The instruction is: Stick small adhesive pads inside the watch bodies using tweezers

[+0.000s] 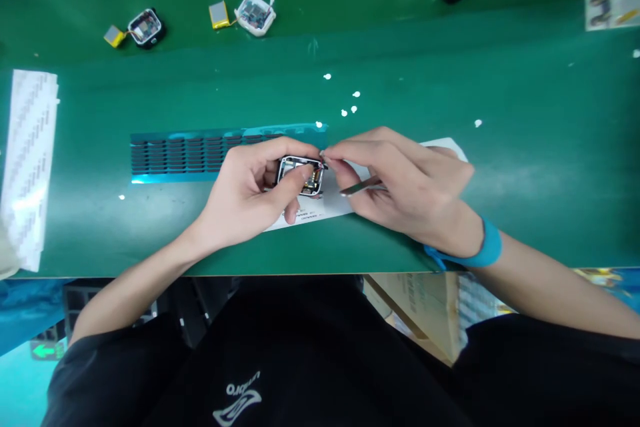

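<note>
The opened small device case (316,181) was in the left hand (245,180), above a white sheet (335,207) on the green tabletop (225,93). That hand's grip was clamped on the case, fingers around its edge and thumb lying across the exposed electronics. The right hand (405,180) had its thumb and forefinger pinched together at the case's upper right corner; whether they held anything there was too small to tell. Its other fingers were closed on a thin metal tool (363,185), tip pointing towards the case. The case looked light and stiff, its hard rim probably a little slick on bare skin, while the board inside seemed fragile. The outer side walls would be the safest hold, with only light pressure from the thumb, since pressing inward could strain small parts. A blue film with dark strips (187,157) lay just beside the left hand.
</note>
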{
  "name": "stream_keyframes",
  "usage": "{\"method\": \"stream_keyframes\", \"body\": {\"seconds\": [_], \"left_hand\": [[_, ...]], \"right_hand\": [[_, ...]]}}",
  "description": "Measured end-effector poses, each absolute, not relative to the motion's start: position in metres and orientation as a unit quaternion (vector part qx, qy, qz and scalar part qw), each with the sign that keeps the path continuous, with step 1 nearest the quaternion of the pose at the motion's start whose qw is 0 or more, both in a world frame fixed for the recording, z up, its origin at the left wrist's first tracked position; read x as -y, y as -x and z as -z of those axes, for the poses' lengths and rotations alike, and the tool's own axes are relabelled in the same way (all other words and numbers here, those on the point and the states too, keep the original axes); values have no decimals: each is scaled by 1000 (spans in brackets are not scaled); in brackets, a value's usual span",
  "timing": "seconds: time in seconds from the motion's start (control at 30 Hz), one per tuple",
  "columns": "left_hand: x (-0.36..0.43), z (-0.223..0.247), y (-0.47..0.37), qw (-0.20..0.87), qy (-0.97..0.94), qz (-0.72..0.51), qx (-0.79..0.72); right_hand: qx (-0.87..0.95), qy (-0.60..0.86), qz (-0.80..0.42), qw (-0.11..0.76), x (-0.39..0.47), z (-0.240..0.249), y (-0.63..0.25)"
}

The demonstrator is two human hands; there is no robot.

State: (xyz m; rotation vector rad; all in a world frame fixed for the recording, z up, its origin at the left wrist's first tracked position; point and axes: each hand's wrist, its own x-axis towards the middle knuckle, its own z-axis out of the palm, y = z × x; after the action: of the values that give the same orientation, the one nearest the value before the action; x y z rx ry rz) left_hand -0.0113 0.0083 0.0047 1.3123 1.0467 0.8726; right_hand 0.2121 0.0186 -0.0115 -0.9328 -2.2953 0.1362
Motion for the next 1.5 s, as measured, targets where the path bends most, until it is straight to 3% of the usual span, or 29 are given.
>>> {"method": "stream_keyframes", "body": {"seconds": [0.13, 0.27, 0.43, 0.7, 0.83, 1.0, 1.1, 1.2, 1.5], "left_hand": [[-9, -6, 10, 584, -573, -364, -445], [-10, -4, 12, 579, -569, -368, -453], [-8, 0, 15, 591, -554, -373, -452], [0, 3, 2, 568, -545, -402, -468], [6, 8, -1, 504, -582, -417, -483], [10, 12, 0, 464, -607, -436, -475], [10, 10, 3, 463, -631, -419, -461], [6, 4, 9, 438, -690, -374, -438], [-12, -38, 37, 313, -851, -213, -365]], "right_hand": [[878, 384, 22, 285, -20, 11, -214], [862, 390, 73, 315, -28, 12, -214], [882, 321, 59, 340, -28, 15, -218], [927, 257, 30, 271, -20, 14, -228], [923, 285, 39, 257, -13, 19, -223], [889, 343, -79, 293, -14, 17, -213], [839, 355, -217, 350, -20, 11, -209], [777, 389, -347, 354, -22, 7, -208], [730, 325, -441, 410, -35, 4, -215]]}}
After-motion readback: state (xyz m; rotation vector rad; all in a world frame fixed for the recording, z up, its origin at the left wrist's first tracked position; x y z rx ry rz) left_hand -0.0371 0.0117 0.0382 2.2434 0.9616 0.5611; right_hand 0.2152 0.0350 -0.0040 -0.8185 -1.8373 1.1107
